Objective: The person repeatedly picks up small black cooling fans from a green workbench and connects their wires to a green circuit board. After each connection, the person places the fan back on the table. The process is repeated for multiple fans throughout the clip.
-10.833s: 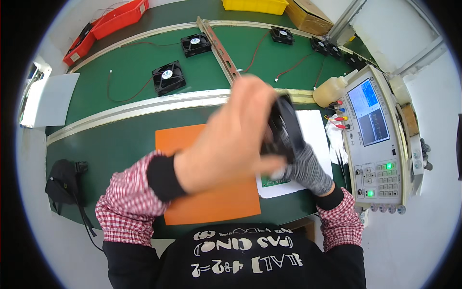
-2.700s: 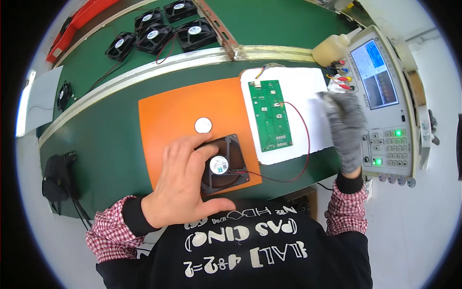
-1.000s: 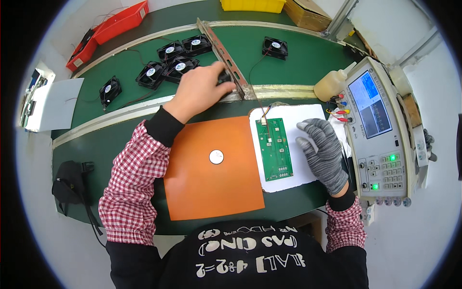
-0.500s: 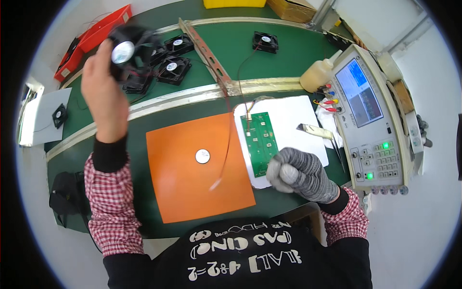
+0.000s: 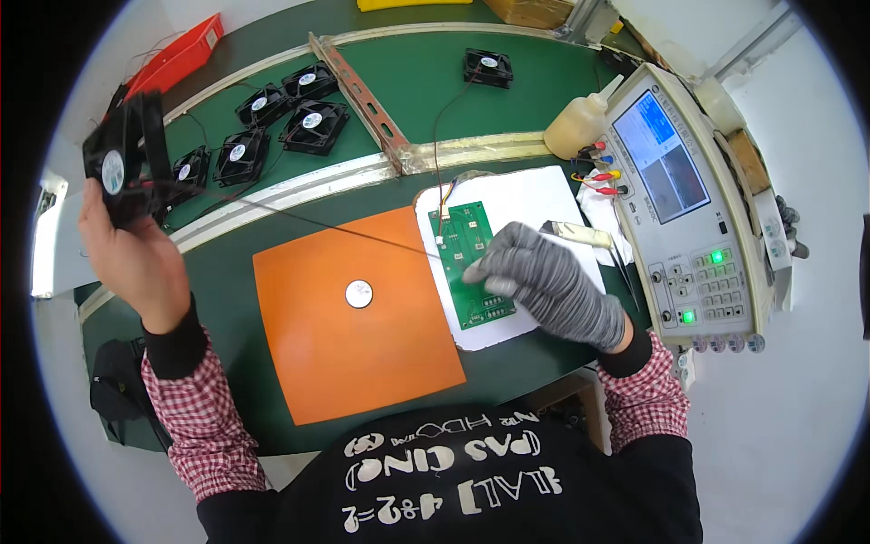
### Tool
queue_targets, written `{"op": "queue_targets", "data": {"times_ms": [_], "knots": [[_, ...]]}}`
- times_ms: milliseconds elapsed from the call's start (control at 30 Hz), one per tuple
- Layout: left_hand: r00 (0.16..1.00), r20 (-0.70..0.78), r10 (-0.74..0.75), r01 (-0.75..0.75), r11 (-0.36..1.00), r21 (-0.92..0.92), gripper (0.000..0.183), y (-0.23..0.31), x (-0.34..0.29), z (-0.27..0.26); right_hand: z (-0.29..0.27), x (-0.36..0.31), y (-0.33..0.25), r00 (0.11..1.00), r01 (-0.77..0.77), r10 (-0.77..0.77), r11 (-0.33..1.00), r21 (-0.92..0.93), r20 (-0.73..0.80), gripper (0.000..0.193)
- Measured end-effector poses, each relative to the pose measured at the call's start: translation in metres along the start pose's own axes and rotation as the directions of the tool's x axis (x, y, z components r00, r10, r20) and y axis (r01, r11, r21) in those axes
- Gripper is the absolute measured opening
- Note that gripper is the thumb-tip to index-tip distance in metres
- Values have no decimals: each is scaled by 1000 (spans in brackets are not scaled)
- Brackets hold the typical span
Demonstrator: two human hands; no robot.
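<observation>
At the left, my bare left hand (image 5: 136, 263) is closed around a black cooling fan (image 5: 127, 163) with a round label at its hub. The fan's thin dark cable (image 5: 344, 227) stretches right across the orange mat (image 5: 344, 372) toward the green circuit board (image 5: 467, 299). Over that board, my right hand (image 5: 553, 286) in a grey knit glove pinches the cable's end; the fingers partly cover the connector. Under the board lies a white pad (image 5: 553, 195). A round white disc (image 5: 359, 294) rests on the mat.
Several black fans (image 5: 313, 127) lie behind the metal rail. Another fan (image 5: 488, 68) at the back has its cable running to the board. A squeeze bottle (image 5: 575, 125), a cutter knife (image 5: 580, 236), tweezers (image 5: 623, 258) and a test instrument (image 5: 675, 190) stand or lie at right.
My left hand has moved left and nearer with the fan. Its cable, which hung over the mat, now stretches to my right hand, which has shifted left over the board.
</observation>
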State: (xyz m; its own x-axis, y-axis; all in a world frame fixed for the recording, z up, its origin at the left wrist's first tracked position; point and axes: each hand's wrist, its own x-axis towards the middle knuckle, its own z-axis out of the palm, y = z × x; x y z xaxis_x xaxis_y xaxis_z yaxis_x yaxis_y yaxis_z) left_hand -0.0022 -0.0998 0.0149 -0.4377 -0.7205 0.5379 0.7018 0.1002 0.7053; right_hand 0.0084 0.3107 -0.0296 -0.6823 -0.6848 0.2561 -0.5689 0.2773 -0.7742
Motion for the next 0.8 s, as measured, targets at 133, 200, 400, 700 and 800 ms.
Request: {"op": "queue_targets", "data": {"times_ms": [133, 200, 400, 700, 800], "knots": [[993, 15, -114, 114, 993, 9, 17, -5, -32, -11, -6, 14, 21, 991, -112, 56, 829, -549, -119, 16], [994, 0, -107, 107, 994, 5, 16, -1, -31, -15, -7, 12, 21, 987, -158, 140, 928, -338, -76, 16], [997, -10, -79, 79, 996, 48, 18, 1, -34, -25, -13, 13, -1, 926, -235, 157, 952, 198, 343, 16], [934, -61, -351, 342, 931, -125, 20, 1, -27, -29, -10, 0, -13, 957, -268, 207, 900, 344, 204, 17], [692, 199, -694, 698, 713, 63, 12, 22, -102, 0, -2, 10, 5, 821, -453, 560, 760, 467, -115, 15]]}}
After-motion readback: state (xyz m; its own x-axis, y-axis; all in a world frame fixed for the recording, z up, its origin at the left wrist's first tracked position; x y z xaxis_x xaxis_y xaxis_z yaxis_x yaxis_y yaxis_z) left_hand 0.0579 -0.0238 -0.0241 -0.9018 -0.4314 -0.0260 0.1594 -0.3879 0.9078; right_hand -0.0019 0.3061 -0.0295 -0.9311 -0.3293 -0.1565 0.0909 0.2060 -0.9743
